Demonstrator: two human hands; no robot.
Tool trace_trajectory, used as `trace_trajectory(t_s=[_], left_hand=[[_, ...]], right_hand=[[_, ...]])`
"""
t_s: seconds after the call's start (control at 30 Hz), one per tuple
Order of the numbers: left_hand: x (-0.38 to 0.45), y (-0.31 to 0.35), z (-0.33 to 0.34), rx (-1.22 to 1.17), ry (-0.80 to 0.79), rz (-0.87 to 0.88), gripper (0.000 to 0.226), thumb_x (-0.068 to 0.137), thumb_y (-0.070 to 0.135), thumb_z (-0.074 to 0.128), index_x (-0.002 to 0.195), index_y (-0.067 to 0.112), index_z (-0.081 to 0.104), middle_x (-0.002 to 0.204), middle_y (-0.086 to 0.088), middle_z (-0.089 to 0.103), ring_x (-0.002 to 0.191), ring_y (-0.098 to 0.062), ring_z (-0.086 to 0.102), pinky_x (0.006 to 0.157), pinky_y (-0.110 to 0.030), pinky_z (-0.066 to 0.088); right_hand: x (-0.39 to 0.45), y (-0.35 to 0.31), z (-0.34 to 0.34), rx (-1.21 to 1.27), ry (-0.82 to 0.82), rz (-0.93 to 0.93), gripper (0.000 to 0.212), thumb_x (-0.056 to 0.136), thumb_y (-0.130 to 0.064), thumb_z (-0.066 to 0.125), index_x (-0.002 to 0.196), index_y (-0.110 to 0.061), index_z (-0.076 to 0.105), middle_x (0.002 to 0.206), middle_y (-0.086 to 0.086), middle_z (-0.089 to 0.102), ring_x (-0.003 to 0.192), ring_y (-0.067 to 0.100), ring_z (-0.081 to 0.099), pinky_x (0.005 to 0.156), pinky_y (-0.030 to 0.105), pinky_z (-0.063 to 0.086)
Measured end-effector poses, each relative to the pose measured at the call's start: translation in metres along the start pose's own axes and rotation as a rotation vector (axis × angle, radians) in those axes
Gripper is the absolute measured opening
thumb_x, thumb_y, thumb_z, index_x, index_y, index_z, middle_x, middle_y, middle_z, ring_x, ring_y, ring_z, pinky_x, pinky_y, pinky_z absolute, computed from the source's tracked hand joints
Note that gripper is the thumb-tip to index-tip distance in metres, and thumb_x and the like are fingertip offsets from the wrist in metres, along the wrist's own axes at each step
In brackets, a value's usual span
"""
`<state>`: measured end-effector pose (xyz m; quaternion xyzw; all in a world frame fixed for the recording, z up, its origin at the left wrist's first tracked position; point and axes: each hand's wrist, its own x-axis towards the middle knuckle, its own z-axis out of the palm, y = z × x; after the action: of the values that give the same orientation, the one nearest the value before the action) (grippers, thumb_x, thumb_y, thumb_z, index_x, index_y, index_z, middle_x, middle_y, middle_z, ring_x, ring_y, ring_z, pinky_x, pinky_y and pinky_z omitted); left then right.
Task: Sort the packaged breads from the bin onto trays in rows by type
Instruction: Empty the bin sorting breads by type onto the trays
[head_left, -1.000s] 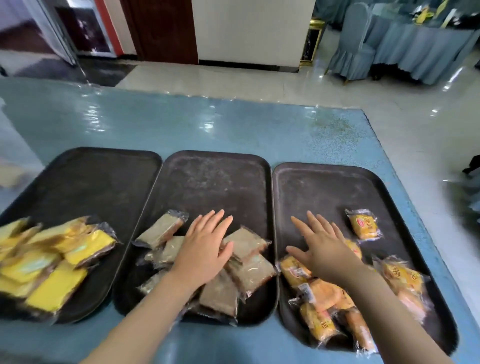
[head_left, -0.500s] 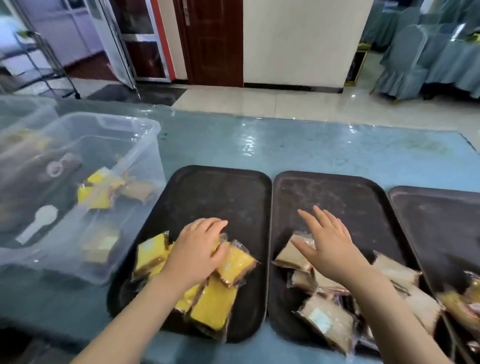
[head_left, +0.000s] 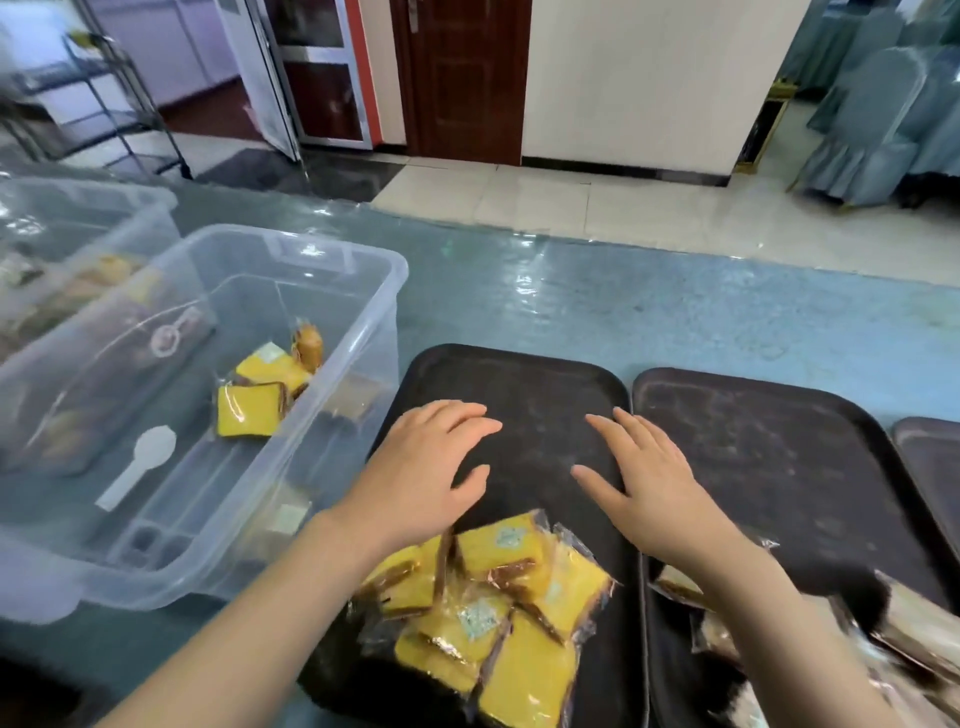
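Note:
Several yellow packaged breads (head_left: 498, 608) lie heaped at the near end of the left black tray (head_left: 524, 384). My left hand (head_left: 421, 478) hovers over that tray just beyond the heap, fingers loosely spread, holding nothing. My right hand (head_left: 649, 483) is beside it over the same tray's right half, fingers straight and empty. Brown packaged breads (head_left: 909, 623) sit at the near end of the middle tray (head_left: 769, 431). The clear bin (head_left: 249, 395) at left holds two yellow breads (head_left: 249, 410) and a small orange-wrapped one (head_left: 307, 340).
A white plastic spoon (head_left: 140, 462) lies in the clear bin. A second clear bin (head_left: 78, 249) with more packages stands behind it at far left. A third tray's corner (head_left: 930, 452) shows at the right edge. The blue table (head_left: 623, 306) stretches beyond the trays.
The view has swung left. Both hands shifted leftward: the left one lifted off the yellow breads, the right one came off the brown breads to the left tray.

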<state>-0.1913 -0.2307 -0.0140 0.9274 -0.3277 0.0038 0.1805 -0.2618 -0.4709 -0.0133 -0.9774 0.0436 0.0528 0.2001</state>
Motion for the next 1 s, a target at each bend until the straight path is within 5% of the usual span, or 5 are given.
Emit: trace_trajectory(t_s=[0.37,0.53,0.77,0.87,1.0], left_hand=[[-0.001,-0.101,-0.077,-0.056,-0.064,-0.035,0.046,0.091,0.052,0.046,0.135,0.037,0.048,0.144,0.018,0.039,0.136,-0.004,0.028,0.116,-0.030,0.020],[-0.002,-0.180,-0.117,0.018,-0.100,0.032,0.071,0.074,0.066,0.025,0.130,0.033,0.054,0.141,0.012,0.046,0.134,-0.011,0.035,0.114,-0.035,0.028],[0.013,-0.284,-0.161,0.175,-0.203,-0.056,0.067,0.076,0.063,0.035,0.129,0.029,0.056,0.142,0.004,0.047,0.134,-0.022,0.037,0.110,-0.040,0.033],[0.036,-0.316,-0.154,0.145,-0.288,-0.153,0.047,0.090,0.047,0.054,0.131,0.026,0.055,0.142,-0.003,0.049,0.133,-0.026,0.040,0.109,-0.039,0.034],[0.048,-0.334,-0.100,0.235,-0.569,-0.267,0.048,0.096,0.039,0.049,0.138,0.016,0.048,0.144,-0.016,0.046,0.131,-0.034,0.044,0.102,-0.035,0.038]], right_hand=[[0.068,-0.123,0.019,0.036,0.005,-0.093,0.063,0.095,-0.057,0.041,0.151,-0.034,0.022,0.162,-0.003,0.011,0.149,0.015,0.002,0.122,0.036,0.005],[0.090,-0.187,0.030,0.033,0.035,-0.035,0.064,0.093,-0.058,0.042,0.150,-0.034,0.022,0.161,-0.003,0.012,0.149,0.015,0.002,0.121,0.035,0.006],[0.135,-0.283,0.046,-0.157,-0.011,-0.089,0.066,0.094,-0.057,0.042,0.150,-0.029,0.022,0.160,0.006,0.015,0.148,0.022,0.005,0.121,0.038,0.003],[0.169,-0.315,0.070,-0.369,-0.133,-0.028,0.065,0.092,-0.057,0.044,0.147,-0.024,0.030,0.155,0.013,0.023,0.145,0.031,0.011,0.120,0.047,0.006],[0.206,-0.357,0.109,-0.547,-0.442,0.064,0.052,0.094,-0.043,0.046,0.141,-0.022,0.041,0.146,0.012,0.039,0.139,0.035,0.025,0.116,0.056,0.009]])
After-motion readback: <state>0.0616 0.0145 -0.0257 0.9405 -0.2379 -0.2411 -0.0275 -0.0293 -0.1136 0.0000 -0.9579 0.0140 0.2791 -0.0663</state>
